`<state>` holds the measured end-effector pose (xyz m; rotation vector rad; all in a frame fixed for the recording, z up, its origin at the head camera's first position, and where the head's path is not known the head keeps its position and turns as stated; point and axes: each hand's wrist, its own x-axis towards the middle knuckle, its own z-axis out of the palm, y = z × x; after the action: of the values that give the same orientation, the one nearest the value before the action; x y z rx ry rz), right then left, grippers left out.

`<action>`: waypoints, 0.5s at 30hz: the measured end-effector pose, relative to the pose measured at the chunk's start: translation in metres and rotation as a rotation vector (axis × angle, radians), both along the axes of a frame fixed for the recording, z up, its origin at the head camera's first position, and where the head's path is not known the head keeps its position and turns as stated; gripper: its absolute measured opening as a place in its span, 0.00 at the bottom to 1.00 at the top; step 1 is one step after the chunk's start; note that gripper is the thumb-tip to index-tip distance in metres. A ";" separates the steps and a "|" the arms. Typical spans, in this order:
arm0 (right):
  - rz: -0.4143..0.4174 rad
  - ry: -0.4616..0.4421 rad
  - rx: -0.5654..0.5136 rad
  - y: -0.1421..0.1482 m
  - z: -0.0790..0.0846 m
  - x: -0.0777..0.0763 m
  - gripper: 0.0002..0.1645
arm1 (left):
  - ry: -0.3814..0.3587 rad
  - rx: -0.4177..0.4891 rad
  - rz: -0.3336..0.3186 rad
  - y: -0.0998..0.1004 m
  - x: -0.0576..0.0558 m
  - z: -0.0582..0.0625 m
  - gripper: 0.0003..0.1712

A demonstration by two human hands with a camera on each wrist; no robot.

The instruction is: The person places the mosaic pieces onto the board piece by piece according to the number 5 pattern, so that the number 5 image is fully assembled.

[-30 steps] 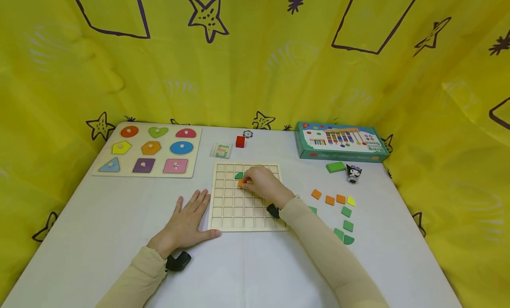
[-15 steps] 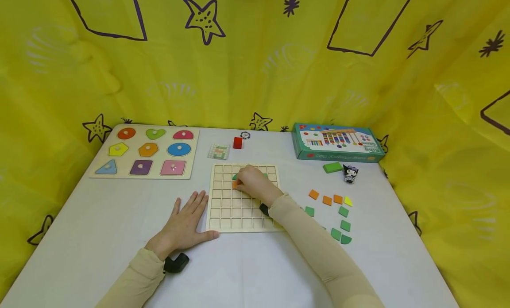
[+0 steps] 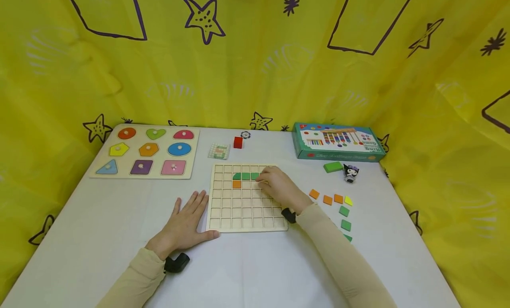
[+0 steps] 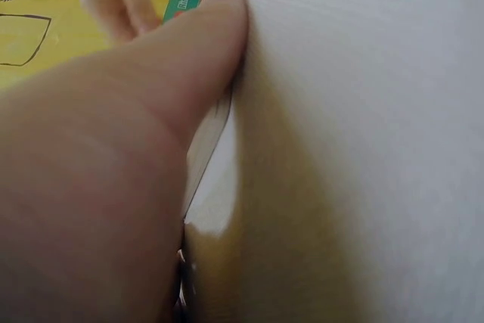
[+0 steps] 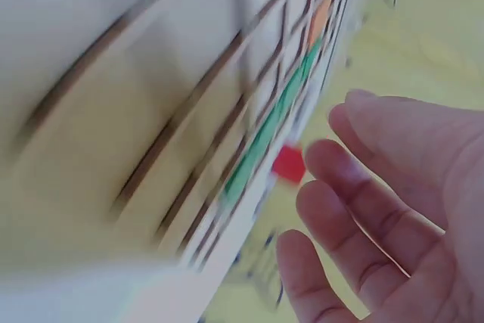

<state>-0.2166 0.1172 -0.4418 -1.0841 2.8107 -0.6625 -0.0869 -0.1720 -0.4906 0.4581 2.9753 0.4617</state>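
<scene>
A wooden grid board point(image 3: 227, 213) lies in front of me with several pieces in its cells. Green pieces point(image 3: 245, 176) form a row near the far side, and an orange square point(image 3: 237, 184) sits just below the left, rounded one. Over the right part of the board is my right hand point(image 3: 282, 187), which hides some cells. The right wrist view shows its fingers point(image 5: 333, 206) loosely bent and holding nothing. My left hand point(image 3: 181, 226) lies flat at the board's left edge, fingers spread; its thumb point(image 4: 204, 43) touches the board's near edge.
Loose orange squares point(image 3: 327, 200), green squares point(image 3: 345, 225) and a yellow piece point(image 3: 348, 201) lie right of the board. Behind are a knobbed shape puzzle point(image 3: 195, 144), a pattern card point(image 3: 219, 151), a red block point(image 3: 237, 142), a green block point(image 3: 333, 167), a figurine point(image 3: 350, 173) and a game box point(image 3: 338, 142).
My right hand has let go of the orange square, now lying in a cell, and moved right, uncovering more of the green row. The left hand stays in place.
</scene>
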 end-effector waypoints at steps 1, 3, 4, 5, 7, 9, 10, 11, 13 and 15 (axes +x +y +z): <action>-0.016 0.016 -0.006 0.012 0.000 0.000 0.10 | 0.002 -0.004 0.000 0.000 0.000 0.000 0.66; -0.047 0.054 -0.007 0.037 -0.001 0.000 0.09 | 0.004 -0.003 -0.002 0.000 -0.001 0.000 0.66; -0.064 0.065 -0.006 0.049 -0.001 0.000 0.09 | 0.004 -0.004 -0.002 0.000 -0.001 0.000 0.66; -0.086 0.071 -0.008 0.061 -0.002 0.000 0.09 | 0.005 -0.004 -0.002 0.000 -0.001 0.000 0.66; -0.144 0.048 -0.001 0.084 -0.002 0.002 0.09 | 0.003 -0.004 -0.002 0.000 -0.001 0.000 0.66; -0.207 0.005 0.013 0.103 -0.002 0.004 0.10 | 0.000 -0.001 -0.001 -0.001 0.000 -0.001 0.66; -0.237 -0.020 0.022 0.110 -0.002 0.005 0.11 | -0.002 0.000 -0.001 -0.001 0.000 -0.001 0.66; -0.262 -0.039 0.033 0.117 -0.001 0.007 0.12 | -0.002 0.000 -0.001 -0.001 0.000 -0.001 0.66; -0.293 -0.058 0.051 0.128 -0.002 0.010 0.14 | -0.003 0.000 -0.002 -0.001 0.000 -0.001 0.66; -0.312 -0.063 0.052 0.137 -0.005 0.013 0.16 | -0.001 -0.004 -0.004 0.000 0.000 0.000 0.66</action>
<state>-0.2033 0.2537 -0.4467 -0.6094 2.9494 -0.6275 -0.0872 -0.1720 -0.4908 0.4639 2.9734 0.4549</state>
